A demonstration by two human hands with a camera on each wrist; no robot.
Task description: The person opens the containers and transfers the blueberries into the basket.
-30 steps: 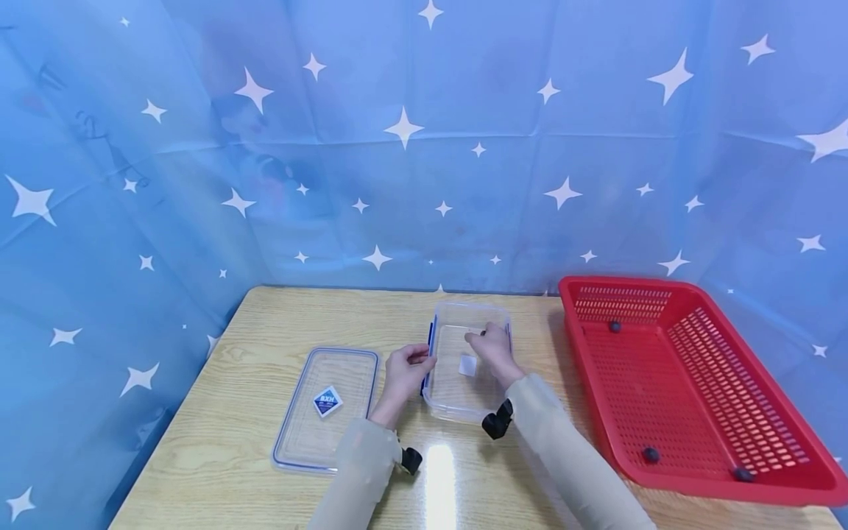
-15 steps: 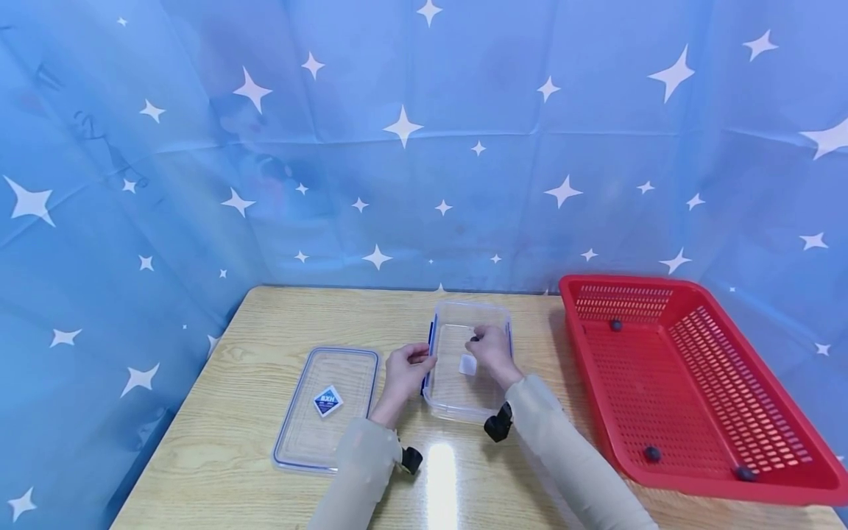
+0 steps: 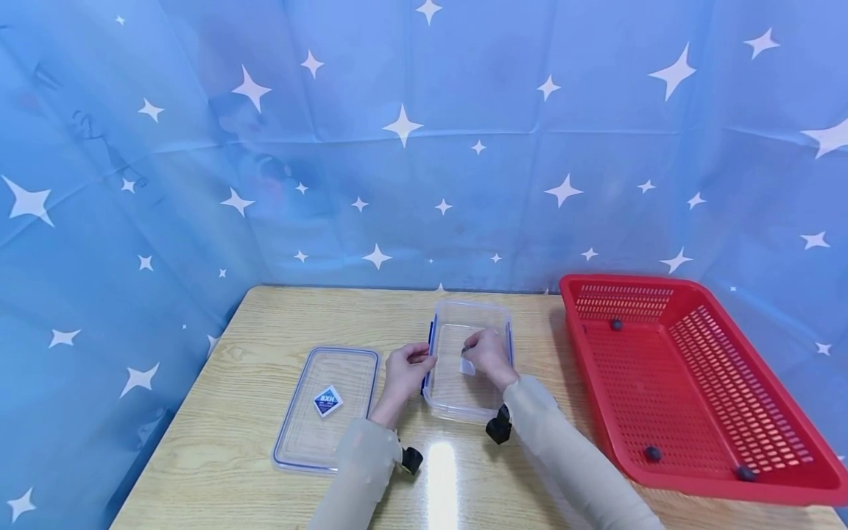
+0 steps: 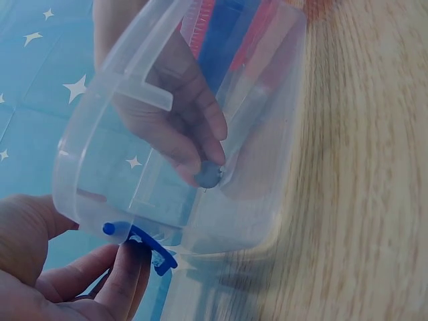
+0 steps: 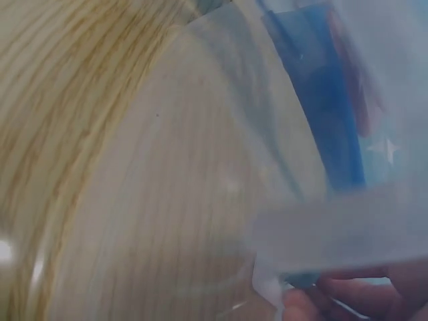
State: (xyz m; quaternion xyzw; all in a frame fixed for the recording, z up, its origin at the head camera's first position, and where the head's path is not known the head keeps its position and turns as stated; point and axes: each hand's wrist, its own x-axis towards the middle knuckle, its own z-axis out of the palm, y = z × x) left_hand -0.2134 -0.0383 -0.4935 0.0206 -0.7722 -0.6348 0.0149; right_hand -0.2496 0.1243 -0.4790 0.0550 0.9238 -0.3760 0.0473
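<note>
A clear plastic food container [image 3: 460, 414] with blue clasps stands on the table, its top uncovered. My left hand [image 3: 403, 369] holds its left side, fingertips around a hanging blue clasp [image 4: 148, 242] in the left wrist view. My right hand [image 3: 489, 353] reaches down inside the container and pinches a small dark blueberry [image 4: 208, 175] between thumb and fingers, low over the floor near a pale square label [image 3: 467, 366]. In the right wrist view, the container wall blurs most of the right fingers [image 5: 361, 294].
A clear lid [image 3: 318, 438] with a blue seal and a diamond sticker lies left of the container. At right stands a red perforated basket [image 3: 669, 397] with a few blueberries [image 3: 652, 453] on its floor. A starry blue curtain [image 3: 411, 169] hangs behind the table.
My right hand has moved slightly nearer and to the left inside the container, carrying the blueberry toward the pale label. The left hand has stayed at the container's side.
</note>
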